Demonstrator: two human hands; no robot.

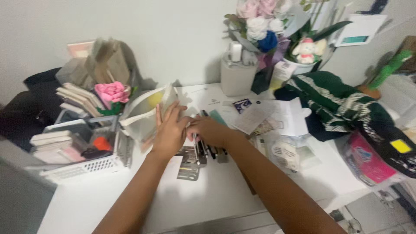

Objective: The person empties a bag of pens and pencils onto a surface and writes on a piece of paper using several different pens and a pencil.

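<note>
Both hands meet near the middle of the white bench (225,195). The left hand (170,130) lies flat with fingers spread against the side of a pale mesh pouch (145,113), which stands open at about ten o'clock from the hands, with something yellow showing through its wall. The right hand (211,130) is curled over a bundle of pens (207,149) lying on the bench at about five o'clock from the left hand; its fingers seem closed on them, though the grip itself is partly hidden. A metal ruler or stencil (189,167) lies just below the pens at six o'clock.

As a judgement, the gathering of pens toward the pouch looks about midway: the pouch is opened and steadied, but the pens lie outside it on the bench, and the ruler is untouched.

Around this, a white basket (82,167) of notebooks sits at nine o'clock, a pink fabric rose (112,92) above it, a grey container (236,76) at twelve o'clock, loose papers (277,115) at two o'clock, and a green striped garment (342,106) at three o'clock
</note>
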